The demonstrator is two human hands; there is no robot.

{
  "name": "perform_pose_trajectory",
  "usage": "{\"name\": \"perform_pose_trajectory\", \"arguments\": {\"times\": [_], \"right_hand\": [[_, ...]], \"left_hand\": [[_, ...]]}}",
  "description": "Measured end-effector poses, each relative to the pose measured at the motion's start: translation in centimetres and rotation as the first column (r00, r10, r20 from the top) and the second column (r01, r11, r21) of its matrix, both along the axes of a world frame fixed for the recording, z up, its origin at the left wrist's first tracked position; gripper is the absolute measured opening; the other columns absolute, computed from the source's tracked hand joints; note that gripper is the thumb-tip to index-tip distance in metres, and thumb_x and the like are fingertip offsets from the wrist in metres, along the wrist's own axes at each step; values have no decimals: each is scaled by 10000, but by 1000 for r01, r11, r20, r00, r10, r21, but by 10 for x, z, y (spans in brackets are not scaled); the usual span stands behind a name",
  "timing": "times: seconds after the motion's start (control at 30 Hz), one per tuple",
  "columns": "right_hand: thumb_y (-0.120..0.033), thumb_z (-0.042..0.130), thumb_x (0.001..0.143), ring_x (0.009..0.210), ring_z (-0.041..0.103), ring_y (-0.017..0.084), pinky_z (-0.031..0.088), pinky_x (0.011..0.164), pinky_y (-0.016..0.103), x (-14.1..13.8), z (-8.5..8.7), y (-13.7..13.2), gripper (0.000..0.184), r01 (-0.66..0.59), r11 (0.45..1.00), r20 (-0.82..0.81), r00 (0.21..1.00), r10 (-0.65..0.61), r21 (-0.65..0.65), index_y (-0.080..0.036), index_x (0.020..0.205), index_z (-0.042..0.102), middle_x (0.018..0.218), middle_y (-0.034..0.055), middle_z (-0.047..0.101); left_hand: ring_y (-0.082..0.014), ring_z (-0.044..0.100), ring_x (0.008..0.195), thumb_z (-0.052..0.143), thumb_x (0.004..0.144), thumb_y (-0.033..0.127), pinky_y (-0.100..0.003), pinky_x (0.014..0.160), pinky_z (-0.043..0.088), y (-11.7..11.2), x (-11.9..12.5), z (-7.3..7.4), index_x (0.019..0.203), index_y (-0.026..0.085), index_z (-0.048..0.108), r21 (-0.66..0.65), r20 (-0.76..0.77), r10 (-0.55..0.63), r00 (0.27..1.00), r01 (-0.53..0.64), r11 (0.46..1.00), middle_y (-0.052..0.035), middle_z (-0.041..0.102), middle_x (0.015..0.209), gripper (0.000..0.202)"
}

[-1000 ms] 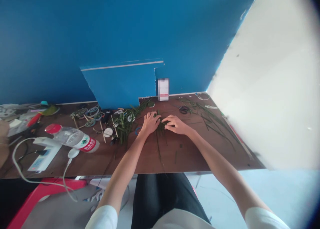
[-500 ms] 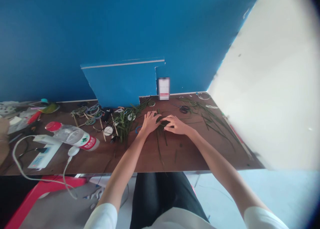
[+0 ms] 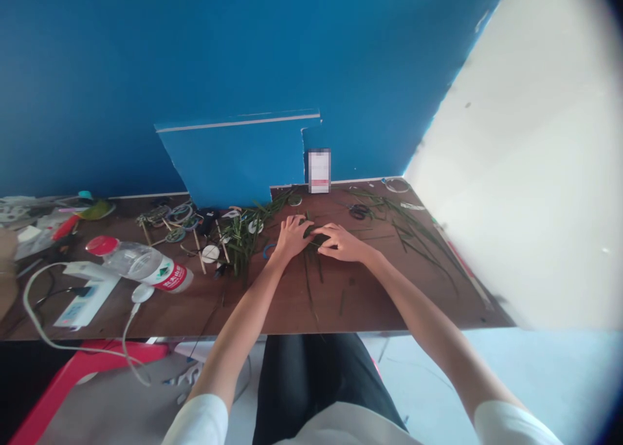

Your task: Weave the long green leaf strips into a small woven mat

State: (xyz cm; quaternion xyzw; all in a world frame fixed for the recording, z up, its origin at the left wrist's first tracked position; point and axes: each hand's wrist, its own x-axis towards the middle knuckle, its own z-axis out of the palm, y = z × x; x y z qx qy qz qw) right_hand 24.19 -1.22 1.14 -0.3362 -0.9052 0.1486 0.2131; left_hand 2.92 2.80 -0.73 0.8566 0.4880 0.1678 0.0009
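Note:
Long green leaf strips [image 3: 308, 283] lie under and between my hands at the middle of the brown table [image 3: 379, 296], with their ends trailing toward the front edge. Bent over them, my left hand [image 3: 293, 239] has its fingers curled and pressing on the strips. My right hand [image 3: 342, 242] faces it from the right, thumb and forefinger closing on the same strips. The fingertips of both hands nearly meet, and they partly hide the crossing of the leaves. A heap of leaf strips [image 3: 243, 247] sits just left of my left hand.
Black scissors [image 3: 359, 211] lie behind my right hand, near loose leaf blades [image 3: 423, 240]. To the left are a red-capped plastic bottle [image 3: 141, 263], a white power strip [image 3: 87, 302] and a white round charger [image 3: 143, 294]. A blurred upright card-like panel [image 3: 319, 170] stands against the blue wall [image 3: 389, 75].
Almost nothing differs. Both hands keep their place over the leaf strips, with only tiny finger shifts and a slight drift of the whole view.

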Motion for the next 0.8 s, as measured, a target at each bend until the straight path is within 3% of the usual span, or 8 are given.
{"name": "perform_pose_trajectory", "arguments": {"times": [0.43,0.63,0.8], "right_hand": [[-403,505,961,1232,463,271,355,1069,479,-1,-3,1,327,-16,999,-38,999,14,-48,-260,891,791,1413,39,540],[-443,436,988,1227,485,280,356,1061,510,6,-13,8,393,235,971,-91,969,-231,34,-252,953,778,1320,75,602],[-467,409,996,1261,440,292,369,1033,543,5,-17,8,414,263,962,-5,965,-263,72,-258,988,767,1353,80,572]], "left_hand": [[-290,407,1246,583,922,407,-456,972,401,1,-1,-2,1264,306,596,13,-8,-10,1000,10,1000,-70,529,1338,356],[-280,396,1257,436,992,379,-461,985,400,0,0,-1,1291,291,581,25,16,-10,1000,10,1000,-79,528,1336,344],[-281,394,1263,457,980,336,-460,990,395,0,0,-1,1245,288,616,-5,23,-25,999,25,1000,-75,520,1352,313]]}}
